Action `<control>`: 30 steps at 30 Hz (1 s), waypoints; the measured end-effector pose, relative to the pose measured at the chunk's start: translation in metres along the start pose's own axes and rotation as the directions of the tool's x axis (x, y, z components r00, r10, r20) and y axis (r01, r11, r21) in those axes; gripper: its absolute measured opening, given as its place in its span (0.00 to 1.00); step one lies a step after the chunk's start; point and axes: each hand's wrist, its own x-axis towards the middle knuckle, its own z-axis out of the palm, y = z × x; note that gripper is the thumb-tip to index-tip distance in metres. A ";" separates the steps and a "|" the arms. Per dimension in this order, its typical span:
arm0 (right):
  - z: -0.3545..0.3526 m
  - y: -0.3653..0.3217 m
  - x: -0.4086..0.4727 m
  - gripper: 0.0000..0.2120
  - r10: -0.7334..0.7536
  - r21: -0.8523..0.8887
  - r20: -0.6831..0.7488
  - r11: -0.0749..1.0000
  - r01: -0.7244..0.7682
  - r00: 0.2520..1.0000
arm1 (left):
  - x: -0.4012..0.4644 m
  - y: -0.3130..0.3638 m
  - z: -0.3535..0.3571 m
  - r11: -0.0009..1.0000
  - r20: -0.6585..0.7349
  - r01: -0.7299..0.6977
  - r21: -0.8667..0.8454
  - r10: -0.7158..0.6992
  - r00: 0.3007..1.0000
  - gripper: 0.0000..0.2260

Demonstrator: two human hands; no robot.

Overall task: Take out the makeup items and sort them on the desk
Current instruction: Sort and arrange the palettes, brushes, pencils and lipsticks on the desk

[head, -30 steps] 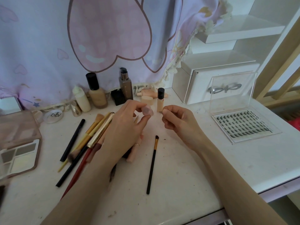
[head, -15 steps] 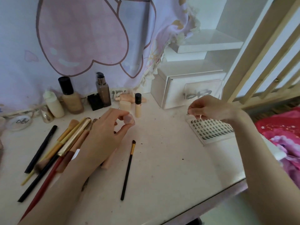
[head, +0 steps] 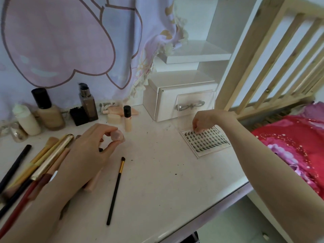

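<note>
Her left hand (head: pixel 91 146) pinches a small pink thing (head: pixel 118 135), too blurred to name, above the table (head: pixel 157 181). The right hand (head: pixel 201 121), fingers curled, reaches into the open lash tray (head: pixel 206 140); whatever it holds is hidden. Her forearm covers some brushes (head: pixel 50 155).

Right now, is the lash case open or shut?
Open: the lash case has its clear lid standing upright behind the exposed tray of lashes.

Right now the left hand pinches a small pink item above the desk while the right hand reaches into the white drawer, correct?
Not quite. The head view shows the right hand at the top edge of the open false-lash tray, not in the white drawer, which is closed. The left hand does pinch the small pink item.
</note>
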 end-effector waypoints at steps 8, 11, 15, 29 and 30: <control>-0.002 0.004 0.000 0.04 -0.011 -0.049 0.000 0.999 0.011 1.000 | -0.002 0.003 0.000 0.998 0.008 0.023 -0.050 -0.023 1.000 0.07; -0.002 0.005 0.000 0.04 -0.016 -0.023 0.030 1.000 0.017 0.999 | -0.002 0.005 -0.001 0.998 -0.008 -0.047 0.033 0.047 0.999 0.08; 0.002 0.007 0.001 0.01 -0.047 0.022 0.040 0.999 0.046 0.998 | -0.002 0.003 0.002 1.000 0.026 -0.018 0.008 0.017 1.000 0.07; 0.011 0.008 -0.003 0.05 -0.091 0.048 -0.068 0.994 0.095 0.993 | -0.004 0.001 0.007 0.997 0.059 -0.057 -0.047 0.060 0.996 0.12; 0.012 0.008 -0.003 0.07 -0.082 0.046 -0.078 0.995 0.086 0.994 | -0.004 0.000 0.007 0.997 0.063 -0.052 -0.048 0.055 0.996 0.12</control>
